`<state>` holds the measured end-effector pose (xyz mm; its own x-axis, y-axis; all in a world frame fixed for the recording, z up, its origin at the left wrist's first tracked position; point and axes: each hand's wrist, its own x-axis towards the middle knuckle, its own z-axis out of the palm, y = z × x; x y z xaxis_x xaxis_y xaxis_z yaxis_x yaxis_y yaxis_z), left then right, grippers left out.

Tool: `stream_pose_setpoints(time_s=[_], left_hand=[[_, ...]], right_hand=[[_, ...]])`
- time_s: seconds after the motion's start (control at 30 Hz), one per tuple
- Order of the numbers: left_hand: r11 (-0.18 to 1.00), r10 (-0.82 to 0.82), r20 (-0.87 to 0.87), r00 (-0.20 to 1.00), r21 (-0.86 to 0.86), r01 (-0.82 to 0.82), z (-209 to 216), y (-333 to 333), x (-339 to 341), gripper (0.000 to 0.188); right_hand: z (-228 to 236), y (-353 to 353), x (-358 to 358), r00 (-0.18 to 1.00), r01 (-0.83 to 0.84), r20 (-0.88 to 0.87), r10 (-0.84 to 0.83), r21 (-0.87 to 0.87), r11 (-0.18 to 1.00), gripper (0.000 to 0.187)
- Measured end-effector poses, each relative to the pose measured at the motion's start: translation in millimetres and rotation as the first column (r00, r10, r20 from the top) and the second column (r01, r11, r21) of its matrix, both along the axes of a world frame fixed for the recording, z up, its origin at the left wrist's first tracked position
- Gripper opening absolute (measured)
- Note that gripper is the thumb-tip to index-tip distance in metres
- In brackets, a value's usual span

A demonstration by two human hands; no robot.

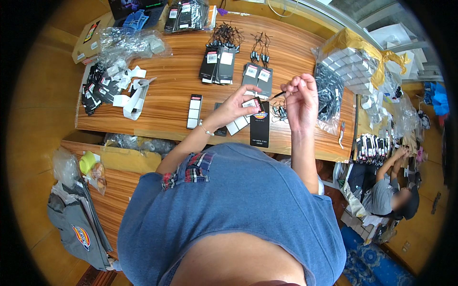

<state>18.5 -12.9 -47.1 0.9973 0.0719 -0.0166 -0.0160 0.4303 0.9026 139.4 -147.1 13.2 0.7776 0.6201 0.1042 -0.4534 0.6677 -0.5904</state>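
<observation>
Blue shirt (229,190) closest. My left hand (232,107) pinches the tag (251,102) over the table (162,109), seemingly to steady it; my right hand (301,107) pinches a black cord (276,95) leading toward it, likely for tension.

screen (133,5) cut off, held tag (251,103) partly hidden

The wood-grain table (167,62) spreads out broad before me — a framed window (381,18) stands beyond its far right corner, and soft, even light lies over its top. Yellow-brown panelling (28,109), wall or floor I can't tell, shows to the table's left and again off to its right, while a second wood-grained surface (114,190) sits by the table's near left corner.
</observation>
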Motion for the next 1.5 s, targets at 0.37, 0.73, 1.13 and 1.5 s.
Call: stream_pose_setpoints(time_s=[0.37, 0.73, 1.13, 1.5], left_hand=[[0.983, -0.179, 0.065, 0.982, 0.039, 0.177, 22, -2, 2, 0.036], [0.952, -0.226, 0.145, 0.963, -0.176, 0.25, 40, -66, -13, 0.055], [1.0, -0.017, 0.077, 0.997, 0.026, 0.015, 30, -46, -5, 0.041], [0.831, -0.009, 0.091, 0.996, 0.555, -0.043, 35, -49, 7, 0.061]], right_hand=[[28, -1, -1, 0.985, -0.027, 0.171, 0.014, 0.073, 0.997, 0.012], [34, 5, -2, 0.966, -0.046, 0.257, 0.023, 0.082, 0.996, 0.011], [30, -4, 10, 0.935, 0.152, 0.309, -0.172, 0.089, 0.984, 0.01], [26, -8, 31, 0.926, 0.214, 0.306, -0.222, 0.06, 0.975, 0.009]])
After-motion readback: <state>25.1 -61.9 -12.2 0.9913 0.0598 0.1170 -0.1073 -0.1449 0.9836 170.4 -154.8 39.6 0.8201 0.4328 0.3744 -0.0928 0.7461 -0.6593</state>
